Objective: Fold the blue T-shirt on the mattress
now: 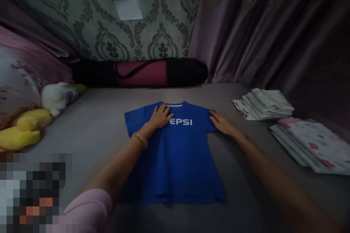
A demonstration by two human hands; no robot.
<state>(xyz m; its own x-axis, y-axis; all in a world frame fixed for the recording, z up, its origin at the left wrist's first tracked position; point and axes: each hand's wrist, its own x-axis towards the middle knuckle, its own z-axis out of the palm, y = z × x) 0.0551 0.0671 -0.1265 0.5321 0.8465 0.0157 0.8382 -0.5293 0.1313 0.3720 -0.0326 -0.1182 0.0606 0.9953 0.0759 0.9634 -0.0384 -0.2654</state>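
A blue T-shirt (177,153) with white letters lies flat, front up, on the grey bed sheet (95,127). My left hand (161,116) rests palm down on the shirt's chest, just below the collar, fingers spread. A bracelet is on that wrist. My right hand (222,123) lies flat on the shirt's right sleeve at its outer edge. Neither hand grips the cloth.
Two stacks of folded white patterned cloths (264,103) (311,143) lie at the right. A black and pink roll bag (142,72) lies along the wall. Soft toys, white (57,96) and yellow (24,129), sit at the left by a floral pillow. Curtains hang at the right.
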